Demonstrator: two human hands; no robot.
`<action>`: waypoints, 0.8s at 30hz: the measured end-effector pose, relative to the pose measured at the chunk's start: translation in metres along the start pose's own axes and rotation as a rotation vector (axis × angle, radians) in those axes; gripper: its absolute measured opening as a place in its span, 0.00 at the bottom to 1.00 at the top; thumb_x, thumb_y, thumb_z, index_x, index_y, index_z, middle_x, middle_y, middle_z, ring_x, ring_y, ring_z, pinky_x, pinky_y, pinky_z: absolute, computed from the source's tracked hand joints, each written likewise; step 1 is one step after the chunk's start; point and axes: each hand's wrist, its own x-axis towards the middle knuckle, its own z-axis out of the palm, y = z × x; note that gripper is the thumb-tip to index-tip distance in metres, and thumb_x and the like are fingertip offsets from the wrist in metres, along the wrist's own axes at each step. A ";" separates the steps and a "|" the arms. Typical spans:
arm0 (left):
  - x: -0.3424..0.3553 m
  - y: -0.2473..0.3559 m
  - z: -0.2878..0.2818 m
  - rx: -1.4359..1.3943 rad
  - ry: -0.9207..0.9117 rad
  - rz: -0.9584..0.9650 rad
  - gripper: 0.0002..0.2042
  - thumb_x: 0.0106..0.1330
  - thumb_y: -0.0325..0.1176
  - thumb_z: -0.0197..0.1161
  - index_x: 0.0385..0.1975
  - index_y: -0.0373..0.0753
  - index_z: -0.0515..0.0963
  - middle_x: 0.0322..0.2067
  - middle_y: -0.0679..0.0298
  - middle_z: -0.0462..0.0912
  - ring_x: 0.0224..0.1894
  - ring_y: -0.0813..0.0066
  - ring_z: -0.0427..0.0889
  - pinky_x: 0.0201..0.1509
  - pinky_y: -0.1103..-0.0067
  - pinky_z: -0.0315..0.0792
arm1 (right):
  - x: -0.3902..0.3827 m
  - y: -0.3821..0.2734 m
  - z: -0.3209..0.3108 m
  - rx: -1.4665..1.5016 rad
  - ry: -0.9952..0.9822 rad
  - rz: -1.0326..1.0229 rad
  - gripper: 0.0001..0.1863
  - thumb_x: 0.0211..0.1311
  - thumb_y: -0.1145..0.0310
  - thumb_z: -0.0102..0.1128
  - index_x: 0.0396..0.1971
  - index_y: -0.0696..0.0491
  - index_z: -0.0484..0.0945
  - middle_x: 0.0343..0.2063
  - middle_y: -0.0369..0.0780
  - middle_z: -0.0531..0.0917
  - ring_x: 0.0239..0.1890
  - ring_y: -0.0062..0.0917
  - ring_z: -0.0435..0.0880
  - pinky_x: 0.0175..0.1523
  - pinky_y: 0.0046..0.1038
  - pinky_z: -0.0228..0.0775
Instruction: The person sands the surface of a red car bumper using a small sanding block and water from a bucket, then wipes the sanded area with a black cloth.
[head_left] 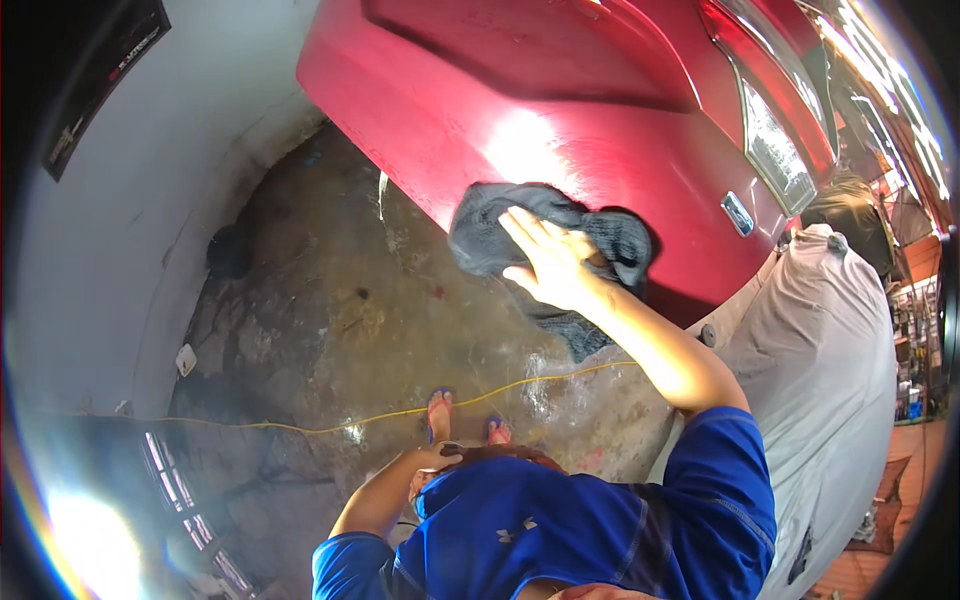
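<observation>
Grey cloth (540,235) — right hand (550,262) flat.

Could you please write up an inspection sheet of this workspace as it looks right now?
Surface: wet, stained concrete floor with shiny patches.
Job's things: dark grey cloth pressed flat against the red car body panel; a tail light sits to the right of it.
Clutter: a small white object on the floor by the wall.
Grippers: right hand spread open on the cloth; left hand rests at the person's hip, holding nothing visible.
Cables: a thin yellow cord runs across the floor near the sandalled feet.
Surroundings: white wall on the left; a grey covered shape on the right.
</observation>
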 end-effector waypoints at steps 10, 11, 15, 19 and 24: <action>-0.050 0.185 0.006 0.515 0.050 -0.400 0.48 0.59 0.69 0.62 0.70 0.35 0.70 0.62 0.42 0.79 0.65 0.46 0.80 0.69 0.59 0.72 | -0.130 0.069 -0.093 -0.505 0.473 0.310 0.44 0.72 0.45 0.56 0.79 0.55 0.55 0.74 0.48 0.65 0.75 0.46 0.63 0.76 0.53 0.50; -0.050 0.189 0.013 0.533 0.037 -0.391 0.46 0.60 0.68 0.62 0.70 0.34 0.70 0.62 0.42 0.80 0.65 0.46 0.80 0.69 0.58 0.73 | -0.142 0.063 -0.088 -0.488 0.442 0.318 0.39 0.72 0.45 0.57 0.73 0.57 0.66 0.68 0.50 0.73 0.69 0.47 0.70 0.73 0.52 0.55; -0.057 0.223 0.011 0.576 -0.046 -0.308 0.42 0.64 0.65 0.61 0.68 0.34 0.72 0.62 0.42 0.80 0.65 0.45 0.79 0.69 0.57 0.73 | -0.182 0.043 -0.050 -0.216 -0.182 0.506 0.26 0.71 0.47 0.60 0.48 0.57 0.85 0.51 0.50 0.85 0.55 0.48 0.80 0.64 0.49 0.65; -0.060 0.267 -0.018 0.649 0.114 -0.086 0.38 0.66 0.62 0.61 0.64 0.34 0.76 0.60 0.42 0.80 0.65 0.46 0.79 0.68 0.58 0.73 | -0.181 0.063 -0.015 -0.401 0.407 0.105 0.17 0.69 0.52 0.62 0.45 0.48 0.85 0.46 0.42 0.86 0.51 0.41 0.81 0.58 0.48 0.67; -0.027 0.363 -0.079 -0.017 0.871 0.491 0.20 0.73 0.44 0.65 0.53 0.32 0.80 0.41 0.50 0.86 0.45 0.47 0.85 0.53 0.61 0.79 | -0.103 0.030 -0.021 -0.078 0.537 0.106 0.08 0.65 0.62 0.68 0.36 0.49 0.79 0.36 0.39 0.83 0.45 0.38 0.82 0.54 0.45 0.67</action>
